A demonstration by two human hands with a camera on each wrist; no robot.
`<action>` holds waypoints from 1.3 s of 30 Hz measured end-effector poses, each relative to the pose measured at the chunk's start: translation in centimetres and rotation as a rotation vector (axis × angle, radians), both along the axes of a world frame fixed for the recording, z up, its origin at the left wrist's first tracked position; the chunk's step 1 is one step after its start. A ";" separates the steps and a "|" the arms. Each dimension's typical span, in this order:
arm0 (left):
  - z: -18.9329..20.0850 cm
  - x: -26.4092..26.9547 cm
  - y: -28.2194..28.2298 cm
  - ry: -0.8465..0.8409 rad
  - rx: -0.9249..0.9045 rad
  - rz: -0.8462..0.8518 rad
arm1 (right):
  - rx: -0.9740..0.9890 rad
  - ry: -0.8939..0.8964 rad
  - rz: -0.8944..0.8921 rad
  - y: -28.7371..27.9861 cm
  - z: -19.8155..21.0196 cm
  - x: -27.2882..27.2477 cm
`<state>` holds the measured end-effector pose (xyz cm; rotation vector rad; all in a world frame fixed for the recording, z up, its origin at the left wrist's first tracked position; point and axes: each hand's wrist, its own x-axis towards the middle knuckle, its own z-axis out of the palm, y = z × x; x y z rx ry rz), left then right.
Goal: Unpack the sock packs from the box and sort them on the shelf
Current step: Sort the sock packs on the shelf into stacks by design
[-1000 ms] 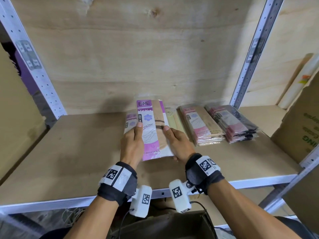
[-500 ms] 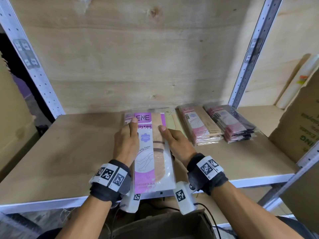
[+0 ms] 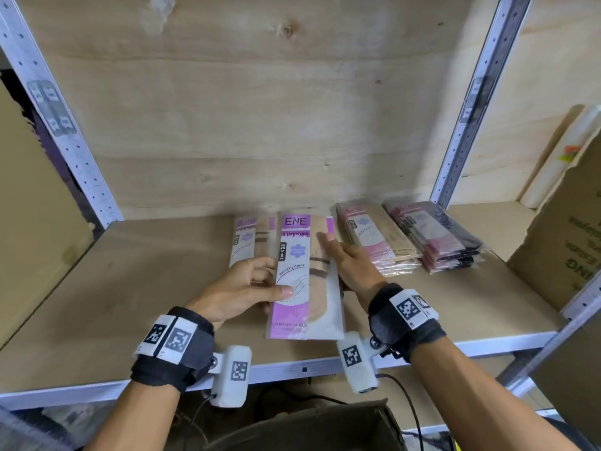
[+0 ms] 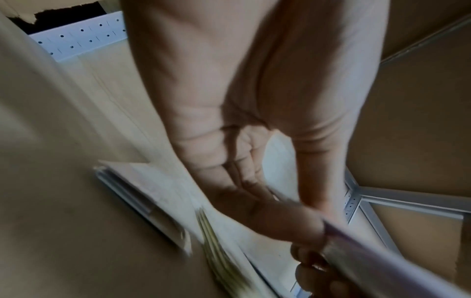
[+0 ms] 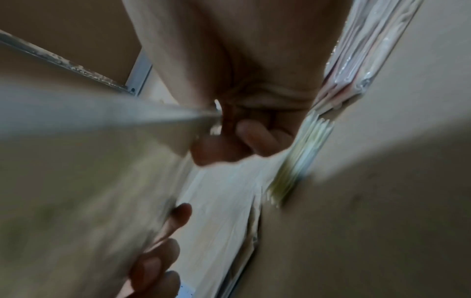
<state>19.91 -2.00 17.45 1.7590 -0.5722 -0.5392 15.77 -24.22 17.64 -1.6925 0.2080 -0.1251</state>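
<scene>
Head: L hand & R hand pinch purple sock pack by its sides, over shelf mid, toward front edge. L wrist: thumb on pack, blurred. R wrist: fingers curled under pack edge.

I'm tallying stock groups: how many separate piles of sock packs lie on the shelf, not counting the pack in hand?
3: purple-label pile left of the held pack; beige pile right of it; dark pile farthest right. More may hide behind the pack.
</scene>
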 end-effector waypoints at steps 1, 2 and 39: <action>-0.1 -0.3 0.0 0.003 -0.002 0.025 | -0.010 0.064 0.057 -0.2 -0.4 -0.1; -0.4 -0.4 0.1 0.011 0.002 0.049 | -0.020 0.121 0.145 -0.3 -0.7 -0.4; -2.0 10.5 3.8 0.127 0.252 0.450 | -0.853 0.228 0.077 7.2 0.2 11.1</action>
